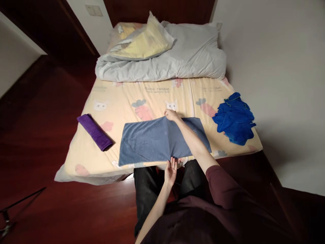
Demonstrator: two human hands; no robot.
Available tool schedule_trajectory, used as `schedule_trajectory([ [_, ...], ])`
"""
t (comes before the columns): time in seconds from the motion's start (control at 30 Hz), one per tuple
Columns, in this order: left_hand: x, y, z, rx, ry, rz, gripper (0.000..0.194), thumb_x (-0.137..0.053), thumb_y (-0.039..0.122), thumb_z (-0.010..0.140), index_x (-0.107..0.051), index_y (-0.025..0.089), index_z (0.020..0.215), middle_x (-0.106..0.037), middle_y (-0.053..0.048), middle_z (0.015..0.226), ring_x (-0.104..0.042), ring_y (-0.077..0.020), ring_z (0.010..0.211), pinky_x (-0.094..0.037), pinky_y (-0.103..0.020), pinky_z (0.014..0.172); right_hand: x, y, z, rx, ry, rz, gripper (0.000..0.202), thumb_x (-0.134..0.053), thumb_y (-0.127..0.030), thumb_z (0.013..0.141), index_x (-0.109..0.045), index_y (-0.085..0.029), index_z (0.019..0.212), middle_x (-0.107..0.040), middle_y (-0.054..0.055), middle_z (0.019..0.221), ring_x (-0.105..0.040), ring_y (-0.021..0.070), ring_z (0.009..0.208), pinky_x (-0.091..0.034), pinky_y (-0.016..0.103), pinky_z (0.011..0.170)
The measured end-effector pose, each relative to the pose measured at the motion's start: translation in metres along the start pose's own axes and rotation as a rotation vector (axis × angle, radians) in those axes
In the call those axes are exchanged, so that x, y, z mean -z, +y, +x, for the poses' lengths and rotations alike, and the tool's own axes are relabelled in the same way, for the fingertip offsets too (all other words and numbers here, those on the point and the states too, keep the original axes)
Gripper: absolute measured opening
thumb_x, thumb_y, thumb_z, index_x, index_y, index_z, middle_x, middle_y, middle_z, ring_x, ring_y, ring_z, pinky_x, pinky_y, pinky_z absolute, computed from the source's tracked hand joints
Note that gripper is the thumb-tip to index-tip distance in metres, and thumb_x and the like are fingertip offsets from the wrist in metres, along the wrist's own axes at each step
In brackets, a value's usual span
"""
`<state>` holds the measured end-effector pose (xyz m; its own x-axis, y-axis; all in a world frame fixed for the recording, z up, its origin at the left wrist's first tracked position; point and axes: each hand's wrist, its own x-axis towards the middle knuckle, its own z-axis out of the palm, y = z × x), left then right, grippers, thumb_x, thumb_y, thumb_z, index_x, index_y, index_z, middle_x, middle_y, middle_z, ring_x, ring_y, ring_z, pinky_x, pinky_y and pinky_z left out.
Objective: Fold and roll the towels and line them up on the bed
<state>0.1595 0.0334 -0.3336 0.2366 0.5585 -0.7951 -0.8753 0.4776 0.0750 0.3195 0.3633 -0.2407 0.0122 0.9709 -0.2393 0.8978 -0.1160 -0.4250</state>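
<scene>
A blue-grey towel [144,140] lies spread crosswise along the near part of the bed, with a raised crease across its middle. At the far end of that crease, my right hand [172,114] is closed on the towel's far edge. Opposite it, my left hand [171,172] is at the near edge, palm turned up, thumb and fingertips pinching the cloth while the other fingers stay fairly straight. Left of the towel lies a rolled purple towel [95,132]. To the right is a crumpled heap of bright blue cloth [235,118].
The bed [122,98] has a cream sheet printed with carrots and rabbits. A folded grey quilt [195,51] and a yellow pillow [149,39] in a clear cover lie at its head. A white wall [279,84] stands on the right. A thin black rod [24,198] is at lower left.
</scene>
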Motion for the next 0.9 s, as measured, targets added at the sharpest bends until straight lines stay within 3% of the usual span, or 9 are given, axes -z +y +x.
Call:
schedule_trajectory([
  [0.1, -0.001, 0.006, -0.017, -0.078, 0.005, 0.097, 0.013, -0.06, 0.016, 0.097, -0.073, 0.018, 0.095, -0.072, -0.01, 0.129, -0.068, -0.018, 0.122, -0.059, -0.028, 0.099, 0.01, -0.001, -0.007, 0.024, 0.057, 0.07, 0.025, -0.059, -0.02, 0.093, -0.07, -0.025, 0.116, -0.074, 0.004, 0.119, -0.065, 0.024, 0.115, -0.046, 0.037, 0.103],
  [0.23, -0.001, 0.022, -0.041, -0.246, -0.068, 0.322, 0.011, -0.076, 0.027, 0.086, -0.077, 0.018, 0.092, -0.073, -0.013, 0.124, -0.066, -0.0268, 0.126, -0.055, -0.039, 0.107, 0.028, -0.001, -0.022, 0.057, 0.151, 0.275, 0.017, -0.063, -0.019, 0.089, -0.074, -0.024, 0.102, -0.077, 0.003, 0.106, -0.069, 0.0225, 0.106, -0.05, 0.032, 0.096],
  [0.4, -0.016, 0.066, -0.068, -0.578, -0.111, 0.505, 0.03, -0.088, 0.045, 0.068, -0.08, 0.025, 0.089, -0.076, -0.013, 0.115, -0.067, -0.0324, 0.123, -0.058, -0.044, 0.099, 0.063, -0.004, -0.049, 0.134, 0.258, 0.684, 0.009, -0.067, -0.023, 0.084, -0.074, -0.019, 0.089, -0.077, 0.006, 0.093, -0.072, 0.0189, 0.092, -0.053, 0.03, 0.089],
  [0.53, -0.054, 0.124, -0.092, -0.827, -0.176, 0.669, 0.046, -0.089, 0.051, 0.065, -0.077, 0.019, 0.095, -0.076, -0.012, 0.108, -0.071, -0.0278, 0.105, -0.059, -0.039, 0.087, 0.102, -0.011, -0.087, 0.197, 0.335, 0.947, 0.021, -0.076, -0.036, 0.077, -0.074, -0.018, 0.088, -0.078, 0.009, 0.096, -0.071, 0.0189, 0.09, -0.054, 0.031, 0.087],
  [0.7, -0.122, 0.201, -0.132, -1.251, -0.19, 0.95, 0.05, -0.078, 0.059, 0.072, -0.075, 0.015, 0.094, -0.073, -0.01, 0.092, -0.063, -0.0214, 0.082, -0.053, -0.035, 0.075, 0.146, -0.017, -0.144, 0.176, 0.42, 1.082, 0.039, -0.08, -0.048, 0.074, -0.076, -0.017, 0.098, -0.079, 0.009, 0.103, -0.07, 0.017, 0.087, -0.054, 0.03, 0.083],
  [0.8, -0.164, 0.23, -0.161, -1.384, -0.19, 0.977, 0.051, -0.077, 0.061, 0.071, -0.072, 0.015, 0.091, -0.07, -0.008, 0.089, -0.063, -0.0209, 0.085, -0.051, -0.033, 0.077, 0.166, -0.018, -0.179, 0.235, 0.462, 1.12, 0.051, -0.084, -0.056, 0.067, -0.077, -0.018, 0.1, -0.079, 0.008, 0.104, -0.071, 0.0178, 0.091, -0.055, 0.032, 0.087],
  [0.9, -0.198, 0.245, -0.187, -1.433, -0.254, 0.991, 0.053, -0.075, 0.066, 0.072, -0.071, 0.017, 0.092, -0.07, -0.007, 0.09, -0.064, -0.0224, 0.089, -0.052, -0.032, 0.077, 0.18, -0.021, -0.212, 0.353, 0.503, 1.088, 0.059, -0.092, -0.053, 0.053, -0.078, -0.018, 0.098, -0.079, 0.009, 0.104, -0.072, 0.0212, 0.096, -0.057, 0.035, 0.09],
])
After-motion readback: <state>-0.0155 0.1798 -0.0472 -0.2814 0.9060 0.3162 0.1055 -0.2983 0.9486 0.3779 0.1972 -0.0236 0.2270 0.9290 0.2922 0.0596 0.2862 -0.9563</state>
